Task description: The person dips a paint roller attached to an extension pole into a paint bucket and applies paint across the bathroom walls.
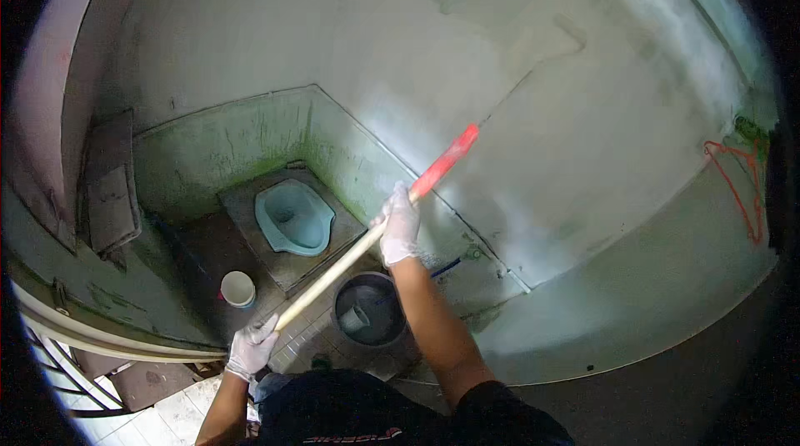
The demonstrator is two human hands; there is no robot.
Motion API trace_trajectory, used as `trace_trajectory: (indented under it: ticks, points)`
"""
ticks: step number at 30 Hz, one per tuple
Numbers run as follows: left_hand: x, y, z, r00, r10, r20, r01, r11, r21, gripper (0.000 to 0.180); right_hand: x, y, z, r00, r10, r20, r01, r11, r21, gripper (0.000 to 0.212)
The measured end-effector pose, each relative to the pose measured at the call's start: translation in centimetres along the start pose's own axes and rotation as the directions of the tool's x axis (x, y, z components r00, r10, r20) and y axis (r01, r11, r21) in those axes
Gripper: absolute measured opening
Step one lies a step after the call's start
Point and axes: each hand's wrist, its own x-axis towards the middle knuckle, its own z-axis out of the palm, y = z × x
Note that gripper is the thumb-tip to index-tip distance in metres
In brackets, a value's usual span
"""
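Head view, right hand: the right hand (400, 225), in a thin white glove, is being kept closed around the long pole (333, 273) just below its red section, the arm being stretched forward so that the far end can be pressed to the wall.
Left hand: the left hand (252, 348), gloved alike, is being kept wrapped around the pole's lower end, low and close to the body, so that the two grips are set well apart along the shaft.
Pole: a pale, smooth, straight shaft is being held on a slant from lower left to upper right; a red grip (446, 160) is following it, then a thin wire frame.
Roller: the paint roller (546, 42), a pale cylinder, is being laid against the wall (600, 163), high up and far from both hands.
Wall: a flat plastered face is being shown in patches, a wetter, lighter band lying around the roller and a duller grey beside it.
Bucket: a round dark bucket (368, 313) is being kept on the floor right under the right forearm, something small and grey lying inside.
Cup: a small white round container (238, 289) is being left on the dark floor near the left hand.
Squat pan: a smooth light-blue ceramic pan (293, 217) is being seen set in a raised grey slab, low stained green-tinged walls standing behind it.
Hanger: a thin red wire hanger (737, 184) is being seen at the far right.
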Motion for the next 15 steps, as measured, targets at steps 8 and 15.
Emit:
trace_trajectory:
  ticks: [8, 15]
  points:
    - [2.5, 3.0, -0.2, 1.000, 0.006, 0.025, -0.006, 1.000, -0.003, 0.042, 1.1, -3.8, 0.4, 1.000, 0.014, 0.006, -0.014, 1.000, 0.011, 0.030]
    - [-10.4, -8.5, 4.7, 0.962, -0.268, 0.049, 0.272, 0.945, -0.179, 0.039, -4.2, 10.8, -5.8, 0.954, 0.296, -0.057, -0.299, 0.952, -0.063, 0.031]
